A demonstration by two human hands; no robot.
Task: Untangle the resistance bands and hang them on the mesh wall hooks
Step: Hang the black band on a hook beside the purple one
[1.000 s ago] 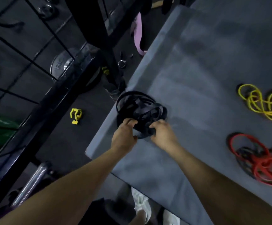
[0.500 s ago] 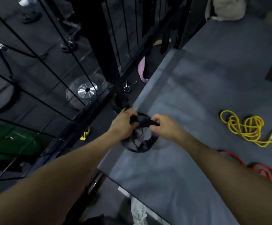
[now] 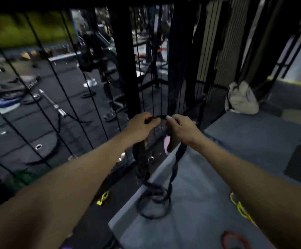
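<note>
A gym: weight plates [image 3: 38, 149] and a barbell [image 3: 51, 103] lie on black flooring behind a mesh wall [image 3: 63, 90].

dim, low light | motion blur throughout | wide-angle bending at edges | background soft, grainy

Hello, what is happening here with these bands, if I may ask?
A person is holding up a black band with both hands. The left hand and the right hand each pinch its top, in front of the mesh wall. The band hangs down twisted, and its lower loops still lie tangled on the grey mat. It is not on a hook yet. A yellow band and a red band wait on the mat.
</note>
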